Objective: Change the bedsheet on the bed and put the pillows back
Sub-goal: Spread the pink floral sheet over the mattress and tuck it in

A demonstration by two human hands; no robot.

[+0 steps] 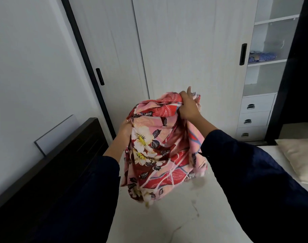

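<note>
The bunched floral sheet (158,146) hangs above the bare mattress (167,216). The right hand (189,106) is clenched on its top edge; the left hand (126,128) grips its left side lower down. A pillow (300,158) lies on the mattress, right of the sheet.

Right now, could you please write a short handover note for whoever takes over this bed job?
Left hand: gripping the bunched floral sheet from its left side, mostly hidden by the cloth.
Right hand: clenched on the sheet's top edge.
The sheet hangs in the air above the bare mattress, not spread at all.
One cream pillow lies at the right side of the mattress; no other pillow is in view.
Done: the mattress is bare, with no sheet on it.
Left: shake the sheet open, spread it over the mattress, then set the pillows at the dark headboard.
</note>
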